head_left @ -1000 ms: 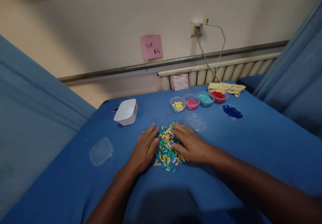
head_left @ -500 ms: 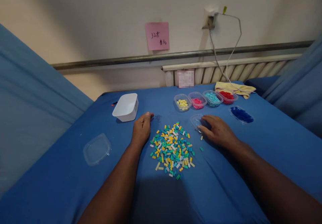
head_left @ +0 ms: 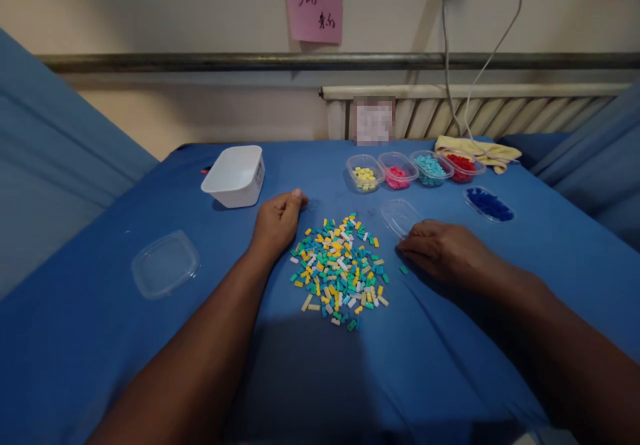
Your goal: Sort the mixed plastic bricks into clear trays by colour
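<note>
A pile of small bricks point(head_left: 341, 268) in yellow, teal, green and white lies spread on the blue cloth. My left hand point(head_left: 277, 222) rests at the pile's upper left, fingers curled into a loose fist, thumb stretched forward. My right hand point(head_left: 443, 248) lies palm down to the right of the pile, fingers bent and together, fingertips beside a clear empty lid point(head_left: 400, 216). Whether either hand holds a brick is hidden. One teal brick point(head_left: 403, 270) lies alone by my right hand.
A white tub point(head_left: 234, 175) stands at the back left. Small clear cups of yellow point(head_left: 365, 177), pink point(head_left: 397, 176), light blue point(head_left: 431, 168) and red point(head_left: 463, 164) bricks stand in a row; a lid holds dark blue bricks point(head_left: 489, 204). Another clear lid point(head_left: 165, 263) lies at left.
Both hands have drawn off the pile, which now lies spread wider. The left hand went to its upper left, the right to its right side. The camera has tilted down and closer.
</note>
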`<state>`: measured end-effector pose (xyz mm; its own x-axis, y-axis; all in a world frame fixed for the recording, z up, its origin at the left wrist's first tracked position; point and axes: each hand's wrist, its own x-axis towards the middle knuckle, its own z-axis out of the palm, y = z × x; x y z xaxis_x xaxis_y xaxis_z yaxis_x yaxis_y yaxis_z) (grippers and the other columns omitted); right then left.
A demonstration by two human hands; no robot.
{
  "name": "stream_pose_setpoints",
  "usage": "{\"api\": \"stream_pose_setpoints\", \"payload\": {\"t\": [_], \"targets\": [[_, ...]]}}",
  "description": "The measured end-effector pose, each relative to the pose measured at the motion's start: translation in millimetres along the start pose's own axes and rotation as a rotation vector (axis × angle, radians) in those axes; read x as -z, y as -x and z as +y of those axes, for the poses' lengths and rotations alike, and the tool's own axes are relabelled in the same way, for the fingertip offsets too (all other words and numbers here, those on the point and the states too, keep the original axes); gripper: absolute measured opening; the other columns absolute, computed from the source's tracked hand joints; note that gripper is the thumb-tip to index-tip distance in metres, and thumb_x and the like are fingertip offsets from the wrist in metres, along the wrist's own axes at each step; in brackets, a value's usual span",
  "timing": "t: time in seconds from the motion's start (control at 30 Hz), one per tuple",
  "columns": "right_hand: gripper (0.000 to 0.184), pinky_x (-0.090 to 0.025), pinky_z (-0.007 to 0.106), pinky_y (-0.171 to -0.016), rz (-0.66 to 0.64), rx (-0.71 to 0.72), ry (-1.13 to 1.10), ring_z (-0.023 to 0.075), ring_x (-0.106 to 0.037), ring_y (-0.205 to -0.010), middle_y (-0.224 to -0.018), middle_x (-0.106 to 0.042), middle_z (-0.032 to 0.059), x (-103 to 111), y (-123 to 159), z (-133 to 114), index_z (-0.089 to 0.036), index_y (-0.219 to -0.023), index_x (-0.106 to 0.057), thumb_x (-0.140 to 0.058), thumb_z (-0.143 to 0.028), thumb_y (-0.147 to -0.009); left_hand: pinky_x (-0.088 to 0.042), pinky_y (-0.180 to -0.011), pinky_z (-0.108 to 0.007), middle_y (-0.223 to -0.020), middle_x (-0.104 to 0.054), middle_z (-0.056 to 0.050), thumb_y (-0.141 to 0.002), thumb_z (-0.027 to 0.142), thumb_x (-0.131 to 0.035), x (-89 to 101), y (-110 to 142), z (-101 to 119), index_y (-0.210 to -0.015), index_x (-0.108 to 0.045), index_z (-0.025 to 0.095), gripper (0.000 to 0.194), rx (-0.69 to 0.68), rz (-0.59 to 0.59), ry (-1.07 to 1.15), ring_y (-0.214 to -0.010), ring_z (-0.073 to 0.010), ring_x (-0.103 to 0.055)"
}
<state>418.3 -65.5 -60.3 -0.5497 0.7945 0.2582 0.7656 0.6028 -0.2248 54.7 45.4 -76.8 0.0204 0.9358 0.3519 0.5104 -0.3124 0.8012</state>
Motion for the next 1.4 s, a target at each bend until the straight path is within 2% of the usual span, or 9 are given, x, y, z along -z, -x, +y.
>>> {"api": "stream_pose_setpoints", "payload": {"t": [0.1, 0.33, 0.43, 0.57, 0.67, 0.83, 0.97, 1.13, 1.4], "targets": [[0.031, -0.051, 0.036, -0.074, -0.083, 0.038, 0.093, 0.0247, -0.07, -0.088, -0.094, -0.077, 0.01, -2.6, -3.9, -6.9, -0.022, -0.106, -0.085, -0.055, -0.029, -0.113, -0.06, -0.092, -0.038, -0.099, -0.085, -0.011, -0.107, 0.075, -0.052, -1.9, 0.5, 2.8, -0.098, -0.084, 0.017, 0.066, -0.01, -0.021, -0.018, -0.098, -0.0283, -0.079], [0.032, -0.057, 0.038, -0.085, 0.014, 0.017, -0.054, 0.0259, -0.076, -0.098, -0.109, -0.082, 0.0112, -13.9, -17.7, -39.0, -0.02, -0.123, -0.08, -0.054, -0.036, -0.116, -0.059, -0.092, -0.038, -0.097, -0.085, -0.01, -0.108, 0.07, -0.052, -4.6, 0.0, -0.5, -0.095, -0.083, 0.018, 0.063, -0.039, -0.034, -0.026, -0.095, -0.0274, -0.079], [0.031, -0.059, 0.038, -0.084, 0.016, -0.015, -0.108, 0.0254, -0.078, -0.096, -0.108, -0.083, 0.0105, -6.6, -12.5, -37.5, -0.021, -0.123, -0.08, -0.054, -0.036, -0.115, -0.058, -0.092, -0.037, -0.097, -0.085, -0.01, -0.108, 0.07, -0.051, -5.3, -0.3, -3.2, -0.094, -0.083, 0.018, 0.063, -0.038, -0.041, -0.036, -0.095, -0.0269, -0.078], [0.025, -0.06, 0.036, -0.083, -0.099, 0.026, -0.179, 0.0235, -0.078, -0.093, -0.106, -0.082, 0.008, 7.9, 0.3, -27.9, -0.024, -0.119, -0.08, -0.059, -0.033, -0.112, -0.058, -0.09, -0.036, -0.096, -0.084, -0.009, -0.108, 0.071, -0.05, -6.3, -0.3, -3.8, -0.092, -0.082, 0.018, 0.064, -0.029, -0.055, -0.039, -0.093, -0.0265, -0.077], [0.023, -0.061, 0.037, -0.085, -0.162, 0.078, -0.228, 0.0232, -0.078, -0.096, -0.108, -0.082, 0.0088, 8.2, 2.8, -28.5, -0.023, -0.121, -0.08, -0.061, -0.028, -0.11, -0.057, -0.087, -0.036, -0.093, -0.083, -0.008, -0.108, 0.071, -0.051, -6.9, -0.4, -3.1, -0.09, -0.081, 0.018, 0.063, -0.023, -0.054, -0.046, -0.089, -0.0261, -0.076], [0.024, -0.061, 0.038, -0.085, -0.111, 0.061, -0.252, 0.0237, -0.078, -0.095, -0.109, -0.081, 0.0101, -5.0, -4.6, -40.6, -0.02, -0.125, -0.078, -0.061, -0.031, -0.111, -0.056, -0.086, -0.036, -0.094, -0.083, -0.008, -0.109, 0.066, -0.052, -7.4, -0.4, -1.9, -0.09, -0.082, 0.019, 0.059, -0.029, -0.058, -0.049, -0.092, -0.0267, -0.077], [0.026, -0.062, 0.04, -0.091, -0.075, 0.088, -0.248, 0.0259, -0.076, -0.103, -0.114, -0.08, 0.0121, -11.7, -9.3, -46.7, -0.02, -0.13, -0.076, -0.062, -0.031, -0.111, -0.054, -0.083, -0.036, -0.091, -0.083, -0.008, -0.108, 0.065, -0.052, -7.0, -0.5, -1.2, -0.087, -0.081, 0.019, 0.058, -0.032, -0.056, -0.068, -0.089, -0.0265, -0.076], [0.025, -0.06, 0.041, -0.092, -0.099, 0.089, -0.217, 0.0254, -0.074, -0.104, -0.114, -0.078, 0.0113, -13.5, -10.2, -47.8, -0.021, -0.127, -0.077, -0.057, -0.026, -0.112, -0.051, -0.077, -0.035, -0.086, -0.08, -0.006, -0.107, 0.064, -0.051, -6.8, -0.2, 0.0, -0.085, -0.078, 0.02, 0.057, -0.032, -0.067, -0.097, -0.084, -0.0251, -0.073], [0.022, -0.058, 0.04, -0.089, -0.076, 0.045, -0.152, 0.0261, -0.073, -0.103, -0.111, -0.078, 0.012, -17.8, -14.0, -54.3, -0.019, -0.12, -0.078, -0.06, -0.027, -0.111, -0.044, -0.071, -0.034, -0.076, -0.073, -0.003, -0.106, 0.061, -0.052, -5.9, 0.1, 2.3, -0.083, -0.078, 0.019, 0.054, -0.048, -0.077, -0.108, -0.077, -0.0221, -0.067]]}}
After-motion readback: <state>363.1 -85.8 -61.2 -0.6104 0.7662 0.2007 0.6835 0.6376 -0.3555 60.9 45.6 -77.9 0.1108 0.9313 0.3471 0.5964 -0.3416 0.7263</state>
